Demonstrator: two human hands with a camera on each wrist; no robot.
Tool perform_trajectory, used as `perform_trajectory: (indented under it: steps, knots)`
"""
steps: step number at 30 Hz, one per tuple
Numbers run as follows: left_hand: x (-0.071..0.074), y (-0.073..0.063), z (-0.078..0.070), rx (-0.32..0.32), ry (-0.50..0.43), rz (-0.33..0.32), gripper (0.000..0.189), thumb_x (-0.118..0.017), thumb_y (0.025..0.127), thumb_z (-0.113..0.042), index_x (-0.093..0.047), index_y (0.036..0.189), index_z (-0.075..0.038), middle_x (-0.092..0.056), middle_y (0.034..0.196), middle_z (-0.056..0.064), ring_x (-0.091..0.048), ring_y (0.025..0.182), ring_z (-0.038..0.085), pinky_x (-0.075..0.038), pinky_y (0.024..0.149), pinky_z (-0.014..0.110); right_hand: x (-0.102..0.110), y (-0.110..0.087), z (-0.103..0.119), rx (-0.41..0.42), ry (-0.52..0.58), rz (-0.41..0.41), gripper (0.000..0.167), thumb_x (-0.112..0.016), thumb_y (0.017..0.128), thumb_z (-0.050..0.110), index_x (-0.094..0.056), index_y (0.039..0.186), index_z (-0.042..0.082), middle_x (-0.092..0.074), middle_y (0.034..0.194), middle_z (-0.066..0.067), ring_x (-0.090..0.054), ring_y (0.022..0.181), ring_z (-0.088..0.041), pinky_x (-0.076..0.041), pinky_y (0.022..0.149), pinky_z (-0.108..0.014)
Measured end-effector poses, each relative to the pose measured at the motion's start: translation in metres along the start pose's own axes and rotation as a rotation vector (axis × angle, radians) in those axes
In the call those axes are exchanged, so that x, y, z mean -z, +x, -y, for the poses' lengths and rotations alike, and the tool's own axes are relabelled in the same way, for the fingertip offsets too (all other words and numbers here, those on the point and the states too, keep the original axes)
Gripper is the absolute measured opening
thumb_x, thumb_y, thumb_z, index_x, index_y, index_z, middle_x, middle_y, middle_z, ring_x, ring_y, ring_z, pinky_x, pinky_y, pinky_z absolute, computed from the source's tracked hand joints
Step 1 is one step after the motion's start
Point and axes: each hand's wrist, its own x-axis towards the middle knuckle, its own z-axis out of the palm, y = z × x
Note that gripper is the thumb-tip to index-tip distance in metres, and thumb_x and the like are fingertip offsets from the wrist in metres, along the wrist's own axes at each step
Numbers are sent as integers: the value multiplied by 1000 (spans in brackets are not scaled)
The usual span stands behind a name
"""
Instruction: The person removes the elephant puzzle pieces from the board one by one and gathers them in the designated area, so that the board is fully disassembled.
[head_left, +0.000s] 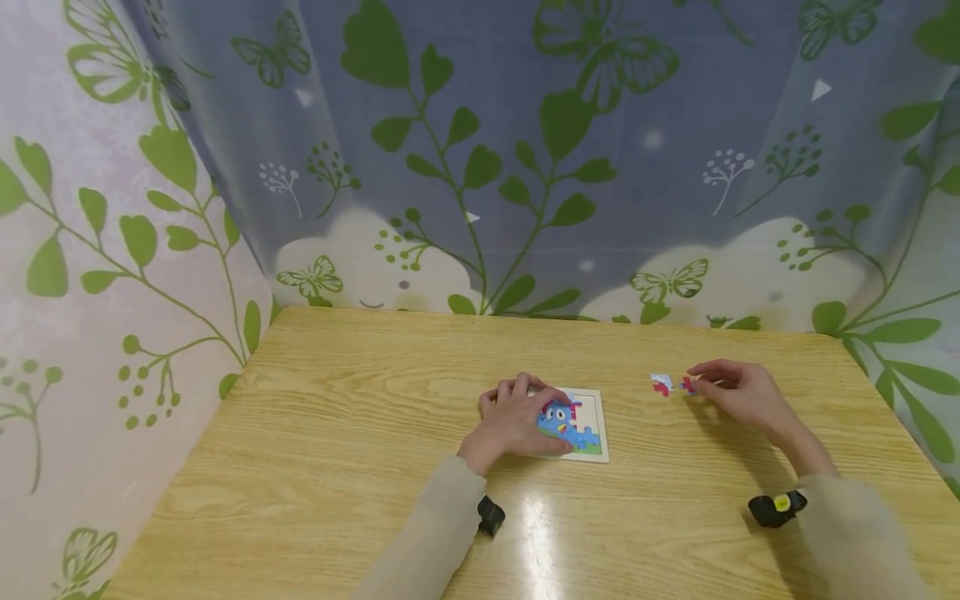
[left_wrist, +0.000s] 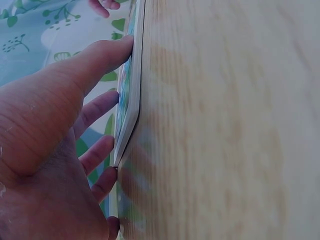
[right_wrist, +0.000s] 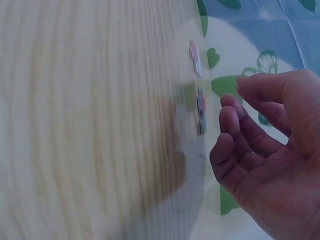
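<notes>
A jigsaw puzzle in a shallow white-framed tray (head_left: 590,410) lies flat on the table, showing a blue cartoon character with big eyes. My left hand (head_left: 517,421) rests over its left part, thumb near the front edge, fingers spread; this hides part of the picture. In the left wrist view, thumb and fingertips touch the tray (left_wrist: 131,107). To the right lie two loose puzzle pieces: a red-and-white one (head_left: 662,384) and a red-and-blue one (head_left: 687,386). My right hand (head_left: 750,404) hovers beside the second piece (right_wrist: 201,110), its bent fingers apart from it and holding nothing.
The wooden table (head_left: 337,417) extends on all sides of the tray and pieces. Behind it hangs a blue curtain (head_left: 480,167) with leaves and butterflies. A black wrist device (head_left: 776,507) sits at the right cuff, another (head_left: 491,517) at the left.
</notes>
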Motion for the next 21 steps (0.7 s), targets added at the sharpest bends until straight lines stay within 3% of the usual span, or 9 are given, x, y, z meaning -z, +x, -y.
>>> perform_trajectory:
  steps: [11, 21]
  knots:
    - [0, 1, 2, -7, 3, -1, 58, -77, 82, -57, -57, 135, -42, -39, 150, 1, -35, 135, 33, -24, 106, 62, -21, -3, 17, 58, -12, 35, 25, -65, 101, 20, -71, 119, 3, -76, 101, -15, -66, 80, -11, -51, 62, -26]
    - [-1, 1, 2, 1, 0, -1, 60, -76, 82, -58, -56, 137, -43, -39, 150, -1, -33, 137, 31, -23, 107, 60, -38, -10, 25, 109, 6, 58, 24, -68, 99, 19, -73, 117, 4, -75, 106, -16, -67, 81, -10, -53, 64, -25]
